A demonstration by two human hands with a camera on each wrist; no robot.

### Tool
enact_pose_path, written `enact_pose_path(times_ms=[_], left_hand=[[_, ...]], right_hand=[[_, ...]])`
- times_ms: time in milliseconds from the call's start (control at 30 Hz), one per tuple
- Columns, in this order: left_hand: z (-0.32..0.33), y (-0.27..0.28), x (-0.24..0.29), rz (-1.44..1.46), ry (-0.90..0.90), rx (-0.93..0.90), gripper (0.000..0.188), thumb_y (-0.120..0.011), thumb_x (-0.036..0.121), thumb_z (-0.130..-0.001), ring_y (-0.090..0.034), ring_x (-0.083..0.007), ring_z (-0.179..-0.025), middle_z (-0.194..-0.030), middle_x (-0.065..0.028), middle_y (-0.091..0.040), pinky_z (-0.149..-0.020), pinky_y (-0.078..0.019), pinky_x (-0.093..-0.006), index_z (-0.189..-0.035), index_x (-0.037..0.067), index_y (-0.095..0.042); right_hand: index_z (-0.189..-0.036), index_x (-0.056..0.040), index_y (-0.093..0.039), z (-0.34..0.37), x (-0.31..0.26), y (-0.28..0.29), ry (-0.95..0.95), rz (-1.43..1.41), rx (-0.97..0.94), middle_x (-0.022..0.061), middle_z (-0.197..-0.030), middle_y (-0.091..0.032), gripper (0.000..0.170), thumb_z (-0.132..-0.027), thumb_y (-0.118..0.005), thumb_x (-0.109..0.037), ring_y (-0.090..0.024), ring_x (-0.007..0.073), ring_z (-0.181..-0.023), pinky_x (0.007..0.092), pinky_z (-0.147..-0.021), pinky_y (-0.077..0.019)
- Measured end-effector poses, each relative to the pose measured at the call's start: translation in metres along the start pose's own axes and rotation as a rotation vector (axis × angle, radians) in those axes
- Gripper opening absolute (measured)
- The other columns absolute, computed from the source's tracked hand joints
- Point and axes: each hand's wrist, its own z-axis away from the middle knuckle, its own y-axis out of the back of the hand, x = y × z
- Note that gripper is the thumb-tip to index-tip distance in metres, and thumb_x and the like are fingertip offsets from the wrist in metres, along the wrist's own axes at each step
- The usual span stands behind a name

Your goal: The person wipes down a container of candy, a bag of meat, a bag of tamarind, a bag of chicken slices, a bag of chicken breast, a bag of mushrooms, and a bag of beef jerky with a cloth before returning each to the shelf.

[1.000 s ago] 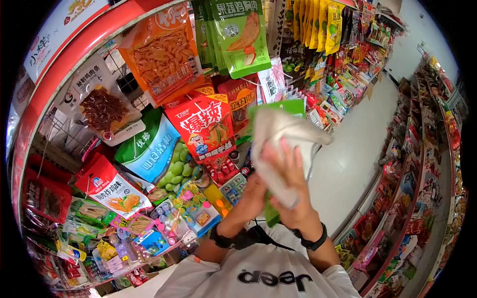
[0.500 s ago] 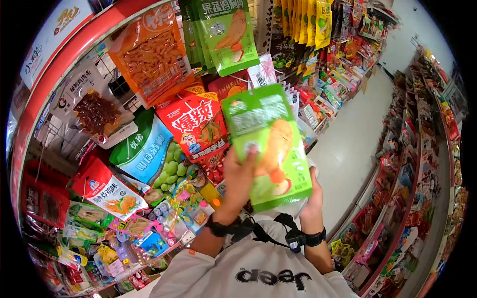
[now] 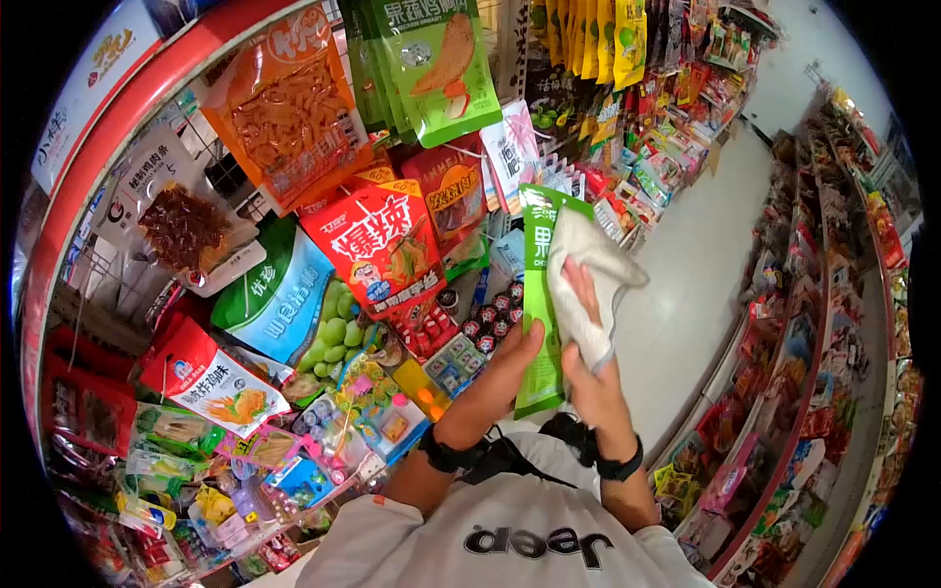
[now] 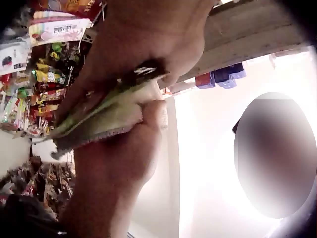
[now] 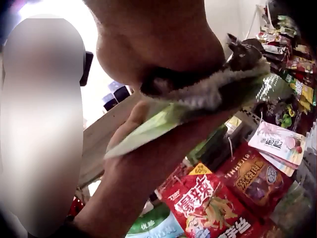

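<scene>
Beside shelves (image 3: 137, 110) of snack-filled packets (image 3: 191, 223), left hand (image 3: 507, 365) grips a green pouch (image 3: 537, 279), right hand (image 3: 600, 397) holds a cloth (image 3: 586, 238).

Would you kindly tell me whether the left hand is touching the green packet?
Touching: the head view shows the left hand holding the green packet, its thumb laid over the packet's edge.
</scene>
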Motion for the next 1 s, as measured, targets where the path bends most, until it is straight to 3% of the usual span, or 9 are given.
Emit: enact_pose_path(times_ms=[167, 233, 300, 333, 433, 600, 733, 867, 1000], left_hand=[[0.001, 0.003, 0.004, 0.149, 0.045, 0.181, 0.054, -0.028, 0.045, -0.096, -0.051, -0.0171, -0.109, -0.124, -0.0076, -0.049, -0.092, -0.0422, -0.0322, -0.132, 0.006, -0.034], [0.003, 0.011, 0.011, 0.213, 0.017, 0.293, 0.054, -0.029, 0.048, -0.095, -0.054, -0.0166, -0.106, -0.119, -0.0073, -0.053, -0.09, -0.0437, -0.0314, -0.129, 0.007, -0.039], [0.006, 0.033, 0.019, 0.234, -0.051, 0.258, 0.052, -0.031, 0.05, -0.094, -0.057, -0.0157, -0.099, -0.111, -0.0067, -0.056, -0.087, -0.0455, -0.0304, -0.122, 0.009, -0.047], [0.007, 0.032, 0.021, 0.212, -0.071, 0.321, 0.052, -0.031, 0.05, -0.094, -0.057, -0.0158, -0.099, -0.111, -0.0066, -0.056, -0.087, -0.0457, -0.0304, -0.122, 0.009, -0.046], [0.013, 0.037, 0.016, 0.13, -0.034, 0.339, 0.054, -0.03, 0.049, -0.094, -0.056, -0.0162, -0.101, -0.115, -0.0071, -0.055, -0.088, -0.045, -0.0307, -0.126, 0.008, -0.042], [0.025, 0.026, -0.005, -0.031, 0.001, 0.201, 0.058, -0.026, 0.05, -0.094, -0.051, -0.0164, -0.11, -0.122, -0.0064, -0.05, -0.091, -0.0434, -0.032, -0.133, 0.008, -0.035], [0.03, 0.023, 0.01, -0.083, -0.046, 0.352, 0.058, -0.026, 0.05, -0.094, -0.054, -0.0171, -0.104, -0.117, -0.0065, -0.054, -0.088, -0.0448, -0.0306, -0.13, 0.006, -0.037], [0.028, 0.035, 0.033, 0.03, -0.235, 0.431, 0.059, -0.026, 0.05, -0.094, -0.056, -0.0171, -0.098, -0.114, -0.0082, -0.054, -0.085, -0.0458, -0.0298, -0.126, 0.002, -0.04], [0.03, 0.035, 0.035, -0.106, -0.38, 0.661, 0.053, -0.029, 0.042, -0.096, -0.054, -0.0194, -0.101, -0.116, -0.0107, -0.052, -0.086, -0.0439, -0.0318, -0.127, 0.001, -0.039]], right_hand=[[-0.135, -0.0056, -0.036, -0.006, 0.005, 0.002, 0.048, 0.268, -0.104, 0.0127, -0.145, -0.024, 0.055, -0.085, -0.049, -0.025, -0.013, 0.0341, -0.136, 0.045, -0.109, -0.0058], [-0.136, -0.0065, -0.033, 0.004, -0.007, -0.009, -0.023, 0.349, -0.242, 0.0106, -0.145, -0.026, 0.074, -0.067, -0.059, -0.005, -0.013, 0.0326, -0.136, 0.0479, -0.109, -0.0043], [-0.136, -0.0053, -0.034, 0.017, -0.013, -0.022, -0.132, 0.21, -0.358, 0.0099, -0.144, -0.028, 0.079, -0.061, -0.06, -0.001, -0.012, 0.0314, -0.137, 0.0483, -0.109, -0.0044], [-0.134, -0.0033, -0.036, 0.016, -0.023, -0.021, -0.061, 0.358, -0.441, 0.0096, -0.143, -0.029, 0.083, -0.055, -0.06, 0.001, -0.01, 0.0298, -0.137, 0.0482, -0.109, -0.0057], [-0.134, -0.0028, -0.036, 0.005, -0.021, -0.015, -0.083, 0.242, -0.463, 0.0099, -0.143, -0.029, 0.079, -0.059, -0.06, 0.001, -0.011, 0.03, -0.137, 0.0479, -0.109, -0.0072], [-0.136, -0.0082, -0.034, -0.026, -0.012, -0.002, -0.014, 0.241, -0.223, 0.0106, -0.144, -0.028, 0.065, -0.074, -0.057, -0.007, -0.014, 0.0331, -0.136, 0.0473, -0.109, -0.0077], [-0.135, -0.0064, -0.035, -0.008, -0.018, -0.014, -0.045, 0.268, -0.325, 0.0101, -0.144, -0.028, 0.064, -0.075, -0.058, -0.007, -0.014, 0.0304, -0.136, 0.0467, -0.109, -0.0077], [-0.123, -0.0022, -0.051, 0.017, -0.012, -0.011, -0.032, 0.059, -0.556, 0.0119, -0.13, -0.048, 0.055, -0.069, -0.06, -0.007, -0.025, 0.0267, -0.134, 0.0423, -0.109, -0.0147], [-0.123, 0.0006, -0.048, 0.048, 0.035, 0.005, -0.257, -0.399, -0.364, 0.018, -0.128, -0.048, 0.058, -0.066, -0.059, -0.005, -0.032, 0.0267, -0.13, 0.036, -0.106, -0.0235]])
